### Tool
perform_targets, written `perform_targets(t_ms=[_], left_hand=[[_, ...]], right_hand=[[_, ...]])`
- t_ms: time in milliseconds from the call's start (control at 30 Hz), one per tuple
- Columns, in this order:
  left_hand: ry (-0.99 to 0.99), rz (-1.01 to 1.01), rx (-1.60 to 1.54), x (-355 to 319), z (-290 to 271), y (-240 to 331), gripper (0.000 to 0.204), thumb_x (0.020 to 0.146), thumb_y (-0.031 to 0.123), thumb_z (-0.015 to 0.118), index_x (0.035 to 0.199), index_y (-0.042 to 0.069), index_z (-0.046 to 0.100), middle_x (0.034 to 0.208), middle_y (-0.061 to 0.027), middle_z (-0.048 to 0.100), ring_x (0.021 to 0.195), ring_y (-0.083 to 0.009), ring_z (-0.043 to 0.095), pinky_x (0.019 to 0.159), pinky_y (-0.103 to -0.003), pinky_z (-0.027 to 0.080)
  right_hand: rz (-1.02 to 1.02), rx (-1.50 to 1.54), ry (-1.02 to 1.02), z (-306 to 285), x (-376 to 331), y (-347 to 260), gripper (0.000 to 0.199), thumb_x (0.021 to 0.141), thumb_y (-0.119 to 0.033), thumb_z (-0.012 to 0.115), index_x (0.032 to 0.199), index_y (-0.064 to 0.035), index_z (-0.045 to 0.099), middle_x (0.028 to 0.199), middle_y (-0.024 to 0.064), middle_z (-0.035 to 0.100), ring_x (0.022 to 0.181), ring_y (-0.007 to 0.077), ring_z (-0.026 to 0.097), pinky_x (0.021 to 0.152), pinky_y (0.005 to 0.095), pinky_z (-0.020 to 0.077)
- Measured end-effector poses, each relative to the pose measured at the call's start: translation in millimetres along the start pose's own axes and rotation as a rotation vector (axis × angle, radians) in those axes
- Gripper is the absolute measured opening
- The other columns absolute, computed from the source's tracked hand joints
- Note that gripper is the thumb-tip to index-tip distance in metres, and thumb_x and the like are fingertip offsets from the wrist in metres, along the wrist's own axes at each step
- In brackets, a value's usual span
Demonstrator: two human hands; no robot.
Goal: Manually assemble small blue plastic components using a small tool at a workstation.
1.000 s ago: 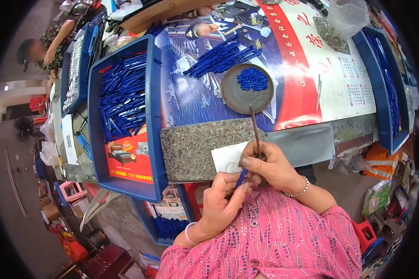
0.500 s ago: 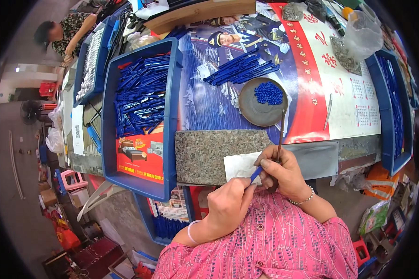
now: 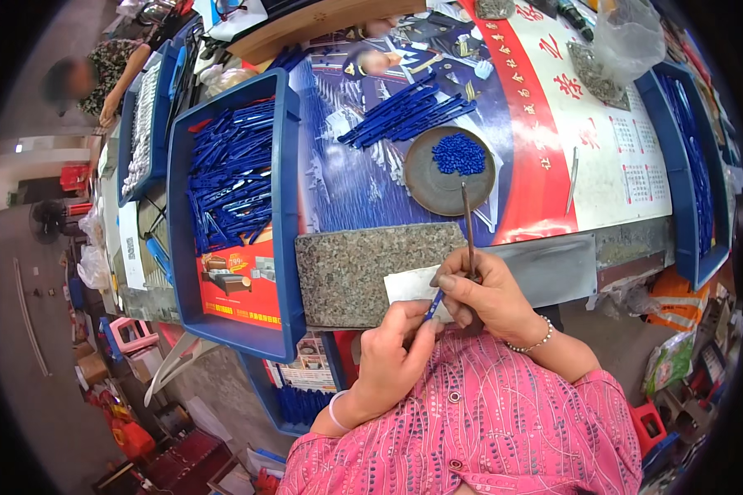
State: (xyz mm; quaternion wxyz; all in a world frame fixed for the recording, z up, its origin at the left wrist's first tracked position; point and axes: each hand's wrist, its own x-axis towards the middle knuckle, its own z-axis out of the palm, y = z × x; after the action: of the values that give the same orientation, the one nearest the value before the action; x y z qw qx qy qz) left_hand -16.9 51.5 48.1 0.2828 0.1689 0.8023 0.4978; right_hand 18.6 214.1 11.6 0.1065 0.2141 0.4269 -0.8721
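Observation:
Close in front of my chest, my left hand (image 3: 388, 361) pinches a narrow blue strip (image 3: 434, 307) between thumb and fingers. My right hand (image 3: 497, 302) touches the strip's upper end with its fingertips. It also grips a slim dark pointed tool (image 3: 468, 223), held upright with its tip over a round grey-brown dish (image 3: 433, 196). Small blue beads (image 3: 458, 154) lie heaped in that dish. Under my fingers, a folded white paper (image 3: 406, 285) rests on the edge of a speckled stone slab (image 3: 363, 276). What my right palm holds besides is hidden.
Blue strips (image 3: 409, 114) are piled behind the dish. To the left stands a blue tray (image 3: 286, 181) full of similar strips; another blue tray (image 3: 714, 262) is at the right edge. A silver pointed tool (image 3: 572, 181) lies on the poster. Another person (image 3: 111, 74) is at far left.
The view has shifted slightly. My left hand has turned more upright, and more of the blue strip shows between the hands. The dark tool now leans left, its tip over the dish.

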Motion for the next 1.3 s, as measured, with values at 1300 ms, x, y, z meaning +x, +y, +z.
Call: perform_targets(t_ms=[1300], left_hand=[[-0.228, -0.351, -0.692, 5.0, -8.4, -11.7, 0.013, 0.090, 0.006, 0.045, 0.100, -0.003, 0.047, 0.075, -0.0134, 0.062, 0.048, -0.0084, 0.049, 0.045, -0.018, 0.038]], right_hand=[[0.064, 0.014, 0.024, 4.3, -2.3, 2.6, 0.015, 0.087, -0.017, 0.061, 0.085, -0.0046, 0.053, 0.060, -0.0011, 0.052, 0.045, 0.0038, 0.045, 0.043, 0.0175, 0.0346]])
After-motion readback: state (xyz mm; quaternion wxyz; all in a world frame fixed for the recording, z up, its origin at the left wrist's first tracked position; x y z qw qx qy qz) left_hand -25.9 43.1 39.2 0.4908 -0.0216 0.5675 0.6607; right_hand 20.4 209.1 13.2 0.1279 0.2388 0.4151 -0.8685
